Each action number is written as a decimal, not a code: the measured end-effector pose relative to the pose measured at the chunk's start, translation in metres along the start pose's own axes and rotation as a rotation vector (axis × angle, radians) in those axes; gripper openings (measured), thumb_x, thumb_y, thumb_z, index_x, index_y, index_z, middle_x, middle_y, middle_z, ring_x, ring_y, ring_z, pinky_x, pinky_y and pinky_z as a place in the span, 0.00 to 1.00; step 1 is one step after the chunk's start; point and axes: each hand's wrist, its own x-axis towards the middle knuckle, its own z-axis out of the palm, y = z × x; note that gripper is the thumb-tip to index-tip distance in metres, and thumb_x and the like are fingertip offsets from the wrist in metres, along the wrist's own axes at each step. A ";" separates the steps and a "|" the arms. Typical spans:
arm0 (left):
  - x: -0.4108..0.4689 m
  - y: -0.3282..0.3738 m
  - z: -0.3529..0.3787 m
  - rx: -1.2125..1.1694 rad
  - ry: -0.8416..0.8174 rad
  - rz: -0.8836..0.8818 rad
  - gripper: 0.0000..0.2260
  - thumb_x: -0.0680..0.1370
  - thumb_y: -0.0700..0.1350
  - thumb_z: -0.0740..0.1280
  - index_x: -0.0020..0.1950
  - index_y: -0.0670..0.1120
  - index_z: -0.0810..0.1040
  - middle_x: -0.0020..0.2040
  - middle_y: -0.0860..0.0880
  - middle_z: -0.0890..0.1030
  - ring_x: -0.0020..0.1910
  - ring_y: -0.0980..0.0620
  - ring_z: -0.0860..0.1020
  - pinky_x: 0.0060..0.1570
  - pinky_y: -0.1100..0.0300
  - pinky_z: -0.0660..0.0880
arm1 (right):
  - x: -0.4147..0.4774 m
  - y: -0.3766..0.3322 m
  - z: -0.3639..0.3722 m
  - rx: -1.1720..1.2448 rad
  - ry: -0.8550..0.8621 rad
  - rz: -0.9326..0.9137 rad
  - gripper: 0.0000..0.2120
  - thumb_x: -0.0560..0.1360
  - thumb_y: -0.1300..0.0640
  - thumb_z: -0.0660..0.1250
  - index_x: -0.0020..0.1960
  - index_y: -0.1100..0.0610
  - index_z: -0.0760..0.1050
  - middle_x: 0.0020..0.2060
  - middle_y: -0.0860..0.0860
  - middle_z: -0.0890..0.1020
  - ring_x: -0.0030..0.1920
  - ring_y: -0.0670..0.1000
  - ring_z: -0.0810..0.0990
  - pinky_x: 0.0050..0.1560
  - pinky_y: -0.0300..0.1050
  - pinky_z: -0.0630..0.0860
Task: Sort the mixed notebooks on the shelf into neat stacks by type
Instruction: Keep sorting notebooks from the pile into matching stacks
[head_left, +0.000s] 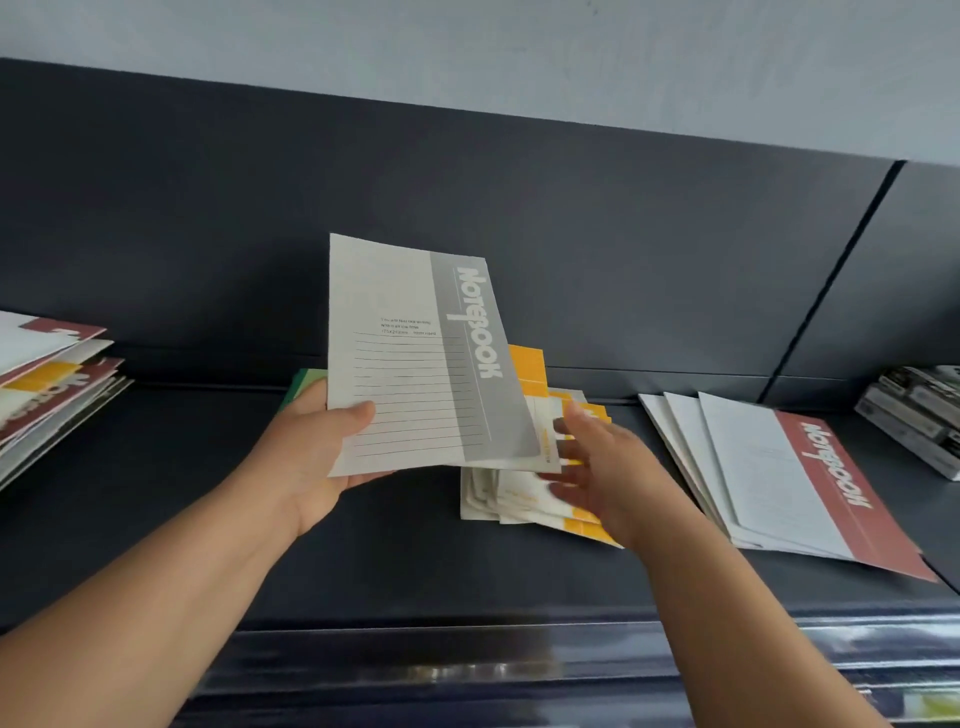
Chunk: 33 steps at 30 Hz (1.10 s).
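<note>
While a pale grey wall (467, 47) fills the top of the view, a dark shelf (156, 493) with a dark back panel (208, 208) runs across below it, a vertical seam splitting the panel toward the right. The left hand (311, 457) pinches the grey notebook (415, 358) at its lower left corner, thumb on the cover and fingers beneath, holding it raised above the shelf with its long axis running near-upright and leaning a little to the left; the grey title band lies along its right edge, the word reading top to bottom. Just behind that hand a green cover (304, 384) peeks out. The right hand (602, 467) is spread wide, fingers splayed and resting on the yellow notebooks (524, 499), a loose pile lying flat at the shelf's middle, partly under the raised one. Well to the right, the red notebooks (779, 478) lie fanned, long axes slanting from far left to near right, red bands on their right sides. At the far left sits a mixed pile (52, 384), and at the far right edge a stack of dark booklets (914, 415).
</note>
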 end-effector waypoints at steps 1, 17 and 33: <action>0.001 0.000 0.001 0.007 -0.013 0.000 0.14 0.80 0.36 0.61 0.62 0.50 0.78 0.55 0.49 0.84 0.54 0.46 0.82 0.45 0.50 0.79 | -0.005 -0.003 0.006 0.127 -0.127 0.083 0.12 0.82 0.51 0.60 0.57 0.59 0.75 0.48 0.54 0.83 0.40 0.53 0.83 0.36 0.44 0.78; 0.009 0.014 -0.021 0.057 0.006 0.021 0.15 0.82 0.38 0.60 0.64 0.51 0.76 0.56 0.50 0.82 0.54 0.47 0.80 0.47 0.49 0.78 | -0.011 0.009 -0.002 0.468 0.310 -0.033 0.12 0.81 0.66 0.57 0.62 0.59 0.72 0.53 0.60 0.80 0.40 0.56 0.84 0.31 0.41 0.80; -0.008 0.003 -0.013 0.047 -0.035 0.023 0.14 0.81 0.37 0.60 0.62 0.52 0.77 0.56 0.51 0.82 0.55 0.47 0.80 0.48 0.50 0.78 | -0.034 0.024 0.008 -0.043 0.120 0.359 0.14 0.80 0.51 0.63 0.52 0.64 0.74 0.40 0.59 0.82 0.35 0.55 0.82 0.28 0.40 0.75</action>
